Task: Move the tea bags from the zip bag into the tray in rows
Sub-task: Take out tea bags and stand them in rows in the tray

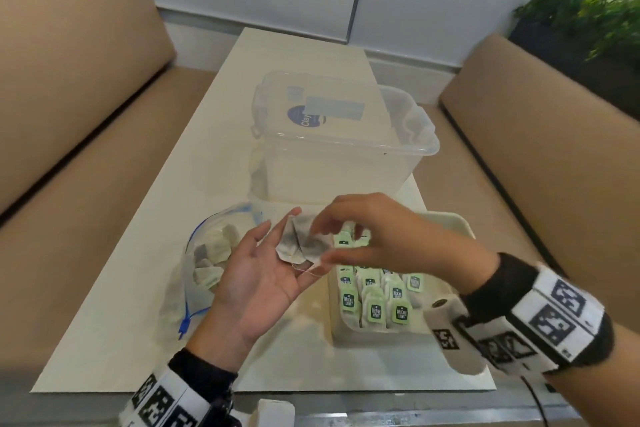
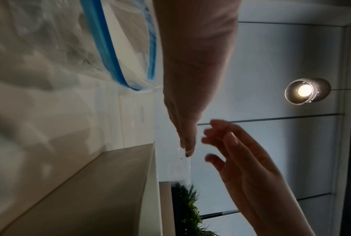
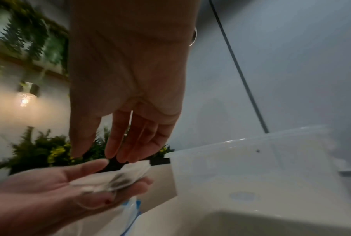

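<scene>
My left hand (image 1: 263, 253) lies palm up and open above the table, with a few crumpled tea bags (image 1: 301, 243) resting on its fingers. My right hand (image 1: 323, 243) hovers just over them, thumb and fingers spread and pointing down; in the right wrist view the right hand's fingertips (image 3: 118, 154) stand slightly above the tea bags (image 3: 114, 178). The clear zip bag (image 1: 207, 260) with a blue seal lies open on the left and holds several tea bags. The cream tray (image 1: 457, 224) on the right holds rows of green-tagged tea bags (image 1: 375, 308).
A big clear plastic container (image 1: 339, 135) stands just behind the tray and the hands. The white table (image 1: 138, 288) is flanked by tan benches (image 1: 69, 114). A potted plant (image 1: 588, 3) sits at the far right. A small white object (image 1: 273, 412) lies at the near edge.
</scene>
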`<action>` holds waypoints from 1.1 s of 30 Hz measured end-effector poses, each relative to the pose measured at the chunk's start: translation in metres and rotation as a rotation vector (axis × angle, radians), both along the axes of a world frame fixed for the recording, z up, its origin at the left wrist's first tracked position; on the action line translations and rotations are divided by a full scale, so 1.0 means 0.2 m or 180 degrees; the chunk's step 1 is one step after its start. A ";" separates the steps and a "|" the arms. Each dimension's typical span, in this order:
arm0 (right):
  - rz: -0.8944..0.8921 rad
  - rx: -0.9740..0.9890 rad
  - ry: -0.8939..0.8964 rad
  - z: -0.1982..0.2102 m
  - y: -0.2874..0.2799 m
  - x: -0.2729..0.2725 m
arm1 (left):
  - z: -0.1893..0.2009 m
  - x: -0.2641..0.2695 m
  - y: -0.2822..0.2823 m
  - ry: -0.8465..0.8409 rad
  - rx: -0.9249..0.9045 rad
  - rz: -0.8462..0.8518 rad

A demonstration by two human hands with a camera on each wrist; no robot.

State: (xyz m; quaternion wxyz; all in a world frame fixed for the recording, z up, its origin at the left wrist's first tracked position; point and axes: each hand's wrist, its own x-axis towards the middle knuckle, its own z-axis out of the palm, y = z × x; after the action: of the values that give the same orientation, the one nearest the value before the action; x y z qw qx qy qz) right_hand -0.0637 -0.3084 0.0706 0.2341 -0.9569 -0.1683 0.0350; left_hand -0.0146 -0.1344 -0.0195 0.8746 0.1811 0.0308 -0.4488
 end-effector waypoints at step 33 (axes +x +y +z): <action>-0.0314 0.0241 0.0062 0.06 0.06 0.12 | 0.05 -0.05 0.02 -0.0578 0.0791 -0.0240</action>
State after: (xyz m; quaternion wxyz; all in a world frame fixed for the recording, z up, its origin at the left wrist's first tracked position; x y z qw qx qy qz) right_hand -0.0392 -0.2963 0.0823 0.2732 -0.9541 -0.1199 0.0263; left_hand -0.0254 -0.1313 -0.0095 0.8271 0.3287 0.0000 -0.4559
